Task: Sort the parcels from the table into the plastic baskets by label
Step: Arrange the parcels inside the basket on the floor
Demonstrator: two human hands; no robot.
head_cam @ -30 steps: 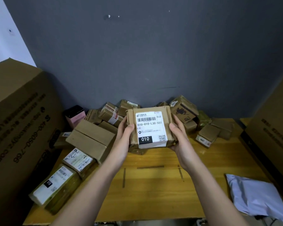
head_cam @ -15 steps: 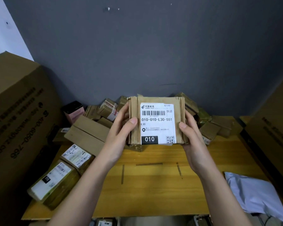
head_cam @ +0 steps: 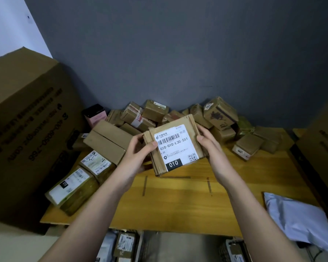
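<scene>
Fingers [head_cam: 150, 146] of both hands curl round the brown cardboard parcel [head_cam: 175, 146] above the wooden table [head_cam: 178, 201]; its 010 label should decide the basket.

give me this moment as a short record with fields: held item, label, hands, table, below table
held item: flat brown cardboard parcel, tilted, above the table
label: white sticker reading 010-010-L30-551, black tag 010
hands: left hand and right hand grip its opposite edges
table: yellow wooden table with a pile of small brown boxes at the back, grey plastic mailer bag at right
below table: more labelled parcels, containers unclear
</scene>
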